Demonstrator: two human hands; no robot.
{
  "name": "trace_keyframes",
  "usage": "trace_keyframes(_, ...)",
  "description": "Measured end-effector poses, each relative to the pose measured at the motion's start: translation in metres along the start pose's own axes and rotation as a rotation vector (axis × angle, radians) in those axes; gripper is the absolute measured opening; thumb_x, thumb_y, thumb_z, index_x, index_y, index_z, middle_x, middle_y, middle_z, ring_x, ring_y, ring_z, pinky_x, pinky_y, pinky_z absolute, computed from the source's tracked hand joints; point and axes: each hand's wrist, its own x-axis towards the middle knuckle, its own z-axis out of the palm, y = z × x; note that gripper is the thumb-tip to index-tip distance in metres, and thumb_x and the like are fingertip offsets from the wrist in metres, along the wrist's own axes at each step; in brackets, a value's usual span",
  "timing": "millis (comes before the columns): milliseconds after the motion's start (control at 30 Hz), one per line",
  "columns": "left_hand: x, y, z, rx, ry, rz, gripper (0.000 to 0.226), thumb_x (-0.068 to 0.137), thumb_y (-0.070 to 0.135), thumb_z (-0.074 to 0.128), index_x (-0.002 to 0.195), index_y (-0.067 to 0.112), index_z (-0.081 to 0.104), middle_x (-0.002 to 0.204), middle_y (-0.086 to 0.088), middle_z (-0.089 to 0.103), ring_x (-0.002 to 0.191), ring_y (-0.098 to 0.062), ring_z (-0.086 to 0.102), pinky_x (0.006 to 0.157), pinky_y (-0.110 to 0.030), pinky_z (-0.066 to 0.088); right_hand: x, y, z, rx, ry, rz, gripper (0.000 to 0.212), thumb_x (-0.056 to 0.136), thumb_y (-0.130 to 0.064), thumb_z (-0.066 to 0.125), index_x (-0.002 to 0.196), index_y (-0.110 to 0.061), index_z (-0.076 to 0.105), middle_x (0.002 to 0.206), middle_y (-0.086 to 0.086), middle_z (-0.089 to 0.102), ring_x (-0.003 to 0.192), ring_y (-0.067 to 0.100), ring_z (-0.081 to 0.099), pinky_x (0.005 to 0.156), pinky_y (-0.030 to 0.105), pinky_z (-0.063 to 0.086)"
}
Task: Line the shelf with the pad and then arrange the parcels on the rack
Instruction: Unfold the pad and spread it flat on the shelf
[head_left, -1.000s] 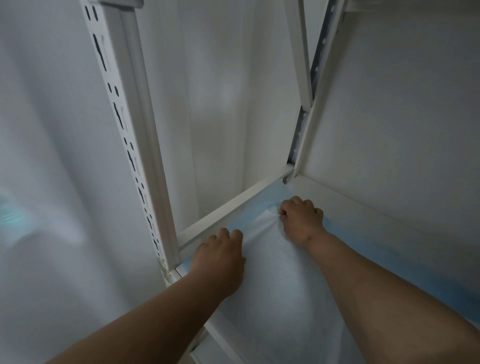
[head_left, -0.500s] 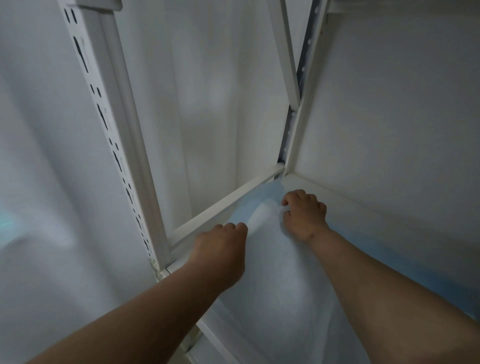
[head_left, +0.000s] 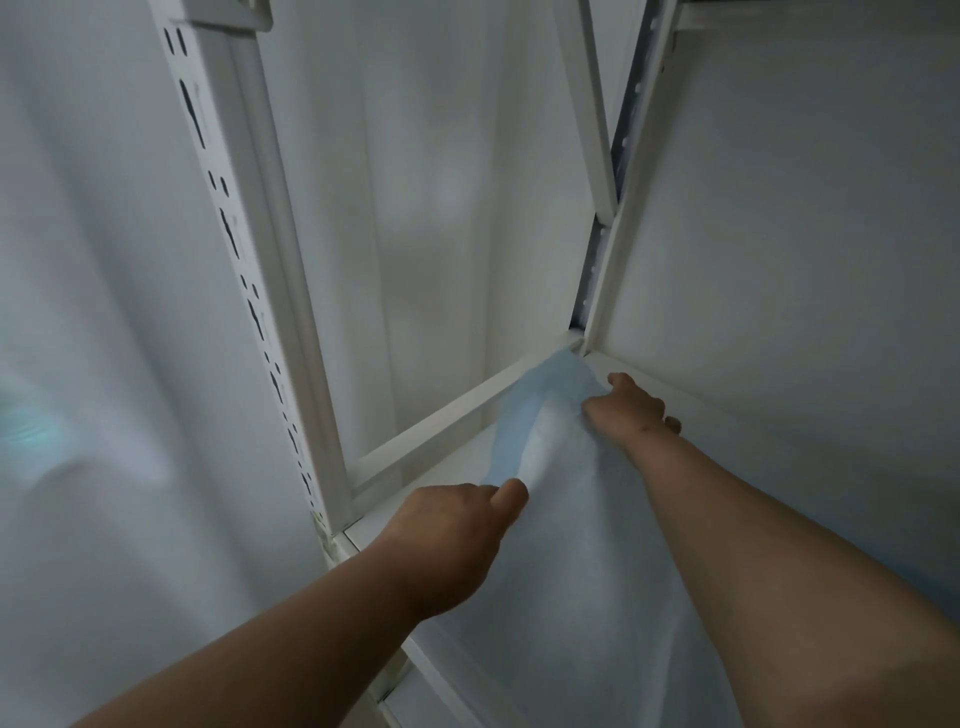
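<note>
head | pad (head_left: 561, 519) white, blue edge lifted | left hand (head_left: 452, 540), right hand (head_left: 626, 410) pinching it

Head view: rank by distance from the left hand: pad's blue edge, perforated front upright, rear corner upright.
From the left hand:
1. Folded-up blue edge of the white pad, touching its thumb.
2. White perforated front upright, to its left.
3. White rear corner upright, behind the right hand.

Hidden and cut-off parts
The pad (head_left: 571, 545) runs off the bottom edge; the left hand (head_left: 452, 530) hides its own fingertips.
</note>
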Motion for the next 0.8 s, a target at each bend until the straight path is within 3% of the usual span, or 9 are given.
trace_keyframes(67, -0.003, -0.001, 0.003, -0.003, 0.008, 0.007, 0.019, 0.103, 0.026, 0.038, 0.121, 0.023, 0.037, 0.083, 0.004, 0.045, 0.069, -0.021, 0.046, 0.063, -0.031, 0.035, 0.007, -0.002, -0.001, 0.046, 0.016, -0.004, 0.040, 0.088, -0.035, 0.051, 0.126, -0.026, 0.056, 0.129, 0.007, 0.057, 0.128, 0.033, 0.045, 0.107, 0.043, 0.033)
trace_keyframes(133, -0.006, -0.003, 0.005, -0.033, 0.016, -0.024, 0.017, 0.104, 0.030, 0.036, 0.121, 0.024, 0.037, 0.084, 0.005, 0.046, 0.069, -0.020, 0.047, 0.063, -0.029, 0.035, 0.013, -0.003, -0.001, 0.166, 0.039, -0.053, 0.020, 0.087, -0.031, 0.054, 0.092, -0.015, 0.065, 0.108, 0.012, 0.064, 0.110, 0.034, 0.058, 0.093, 0.038, 0.044)
trace_keyframes(200, -0.008, -0.006, 0.008, -0.110, 0.049, -0.079, 0.017, 0.105, 0.034, 0.033, 0.116, 0.023, 0.040, 0.082, 0.004, 0.050, 0.071, -0.021, 0.053, 0.064, -0.031, 0.041, 0.016, -0.001, -0.004, 0.313, 0.037, -0.058, 0.025, 0.092, -0.026, 0.053, 0.097, -0.005, 0.067, 0.109, 0.016, 0.065, 0.101, 0.033, 0.061, 0.081, 0.032, 0.043)
trace_keyframes(267, -0.010, -0.009, 0.011, -0.205, 0.083, -0.150, 0.014, 0.105, 0.036, 0.033, 0.105, 0.024, 0.039, 0.078, 0.004, 0.050, 0.071, -0.022, 0.054, 0.063, -0.031, 0.039, 0.017, 0.002, -0.009, 0.522, 0.037, 0.011, 0.028, 0.093, -0.023, 0.053, 0.107, -0.001, 0.065, 0.113, 0.019, 0.063, 0.100, 0.033, 0.059, 0.080, 0.034, 0.041)
trace_keyframes(367, -0.012, -0.010, 0.012, -0.349, 0.091, -0.274, 0.015, 0.104, 0.037, 0.035, 0.094, 0.025, 0.035, 0.080, 0.001, 0.055, 0.074, -0.022, 0.054, 0.064, -0.032, 0.040, 0.014, 0.009, -0.017, 0.702, 0.056, 0.120, 0.015, 0.089, -0.018, 0.053, 0.091, -0.004, 0.055, 0.094, 0.014, 0.052, 0.087, 0.027, 0.047, 0.076, 0.036, 0.036)
trace_keyframes(467, -0.011, -0.011, 0.010, -0.457, 0.079, -0.360, 0.017, 0.103, 0.037, 0.041, 0.094, 0.023, 0.044, 0.085, -0.001, 0.060, 0.079, -0.021, 0.057, 0.072, -0.035, 0.046, 0.017, 0.016, -0.022, 0.714, 0.080, 0.172, 0.017, 0.090, -0.018, 0.052, 0.093, -0.002, 0.052, 0.083, 0.011, 0.047, 0.086, 0.027, 0.045, 0.076, 0.035, 0.035)
trace_keyframes(600, -0.005, -0.010, 0.006, -0.574, 0.049, -0.409, 0.017, 0.099, 0.037, 0.050, 0.088, 0.025, 0.051, 0.081, 0.007, 0.058, 0.073, -0.011, 0.054, 0.066, -0.026, 0.045, 0.016, 0.022, -0.024, 0.659, 0.208, 0.183, 0.024, 0.092, -0.022, 0.051, 0.095, 0.002, 0.052, 0.098, 0.017, 0.055, 0.093, 0.032, 0.053, 0.083, 0.037, 0.043)
trace_keyframes(700, -0.001, -0.007, 0.002, -0.927, -0.006, -0.550, 0.016, 0.096, 0.034, 0.058, 0.088, 0.020, 0.060, 0.080, 0.002, 0.063, 0.067, -0.012, 0.056, 0.056, -0.022, 0.044, 0.015, 0.022, -0.027, 0.505, 0.347, 0.101, 0.031, 0.095, -0.025, 0.045, 0.091, 0.002, 0.059, 0.102, 0.023, 0.061, 0.098, 0.038, 0.058, 0.094, 0.044, 0.044)
trace_keyframes(800, 0.002, -0.009, 0.000, -1.171, -0.035, -0.700, 0.015, 0.093, 0.032, 0.063, 0.087, 0.018, 0.065, 0.090, -0.008, 0.070, 0.078, -0.023, 0.064, 0.070, -0.039, 0.056, 0.010, 0.012, -0.026, 0.456, 0.451, 0.053, 0.031, 0.093, -0.036, 0.045, 0.096, -0.009, 0.061, 0.103, 0.014, 0.061, 0.103, 0.036, 0.057, 0.097, 0.047, 0.038)
